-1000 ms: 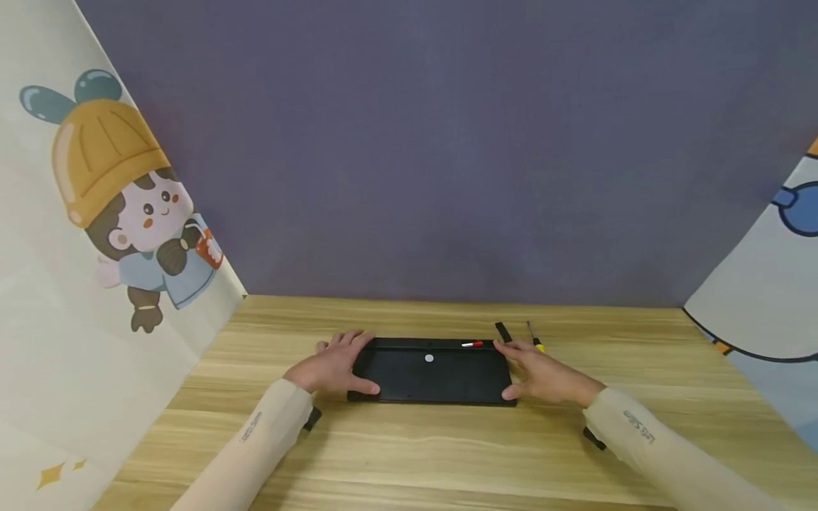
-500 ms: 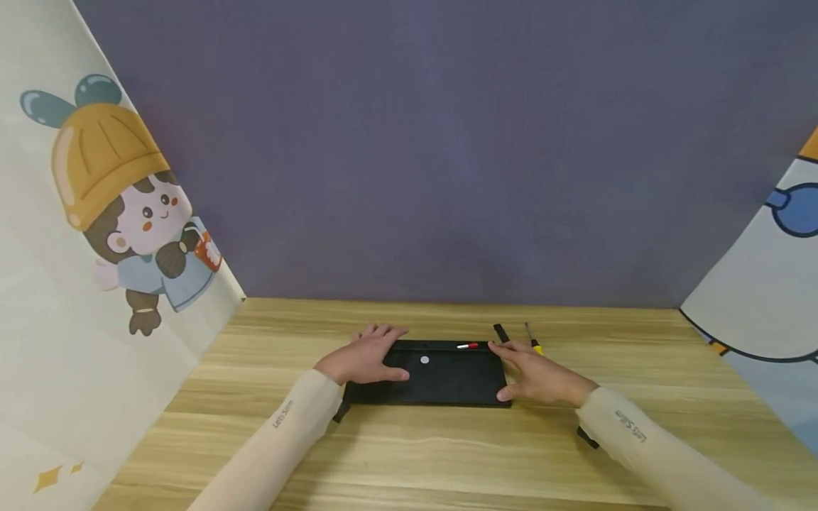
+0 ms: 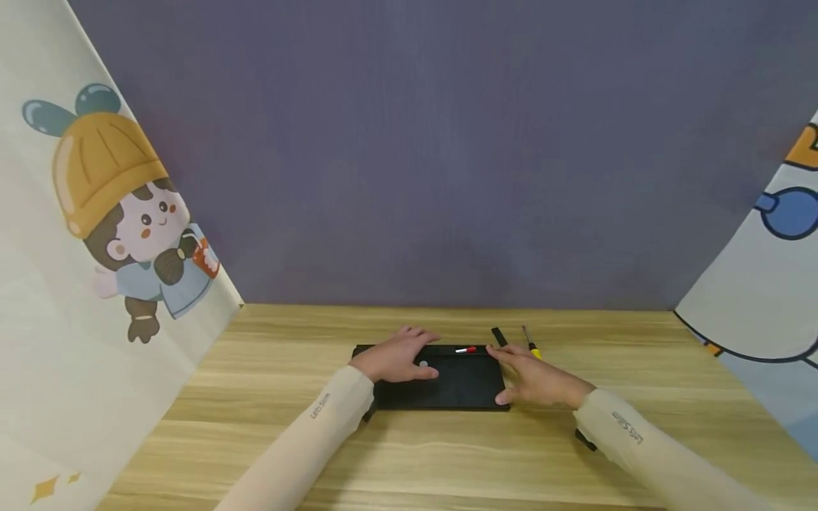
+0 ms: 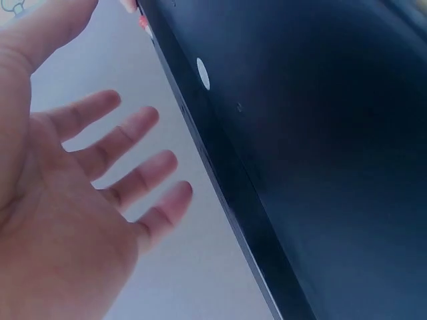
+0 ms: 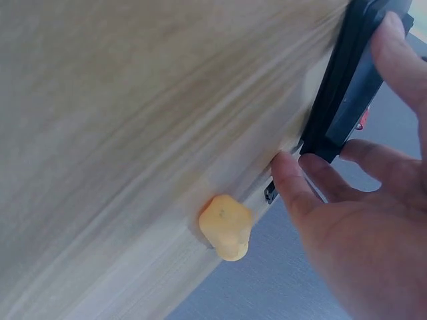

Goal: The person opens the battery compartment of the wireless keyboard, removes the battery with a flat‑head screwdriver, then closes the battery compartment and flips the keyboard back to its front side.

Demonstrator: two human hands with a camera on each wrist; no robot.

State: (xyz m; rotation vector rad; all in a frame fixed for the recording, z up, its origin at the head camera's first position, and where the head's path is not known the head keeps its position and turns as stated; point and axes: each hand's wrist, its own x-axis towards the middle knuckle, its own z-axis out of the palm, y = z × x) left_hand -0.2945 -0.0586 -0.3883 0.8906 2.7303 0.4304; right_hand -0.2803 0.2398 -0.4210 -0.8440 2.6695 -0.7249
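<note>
A wood-grain table (image 3: 486,461) meets a purple-grey backdrop (image 3: 409,156), flanked by cartoon-printed side walls (image 3: 57,369). Near the middle of the table's far edge, a flat black panel (image 3: 469,387) lies parallel to it, ends toward left and right edges. The left hand (image 3: 399,358), fingers spread wide, hangs over it; the right hand (image 3: 533,376), thumb and fingers apart, touches its right end.

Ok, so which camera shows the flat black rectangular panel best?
The head view: most of the panel shows, though the left hand and beige sleeve hide some. The left wrist view crops it, with a white round spot visible; the right wrist view shows only one end, by the right hand.
</note>
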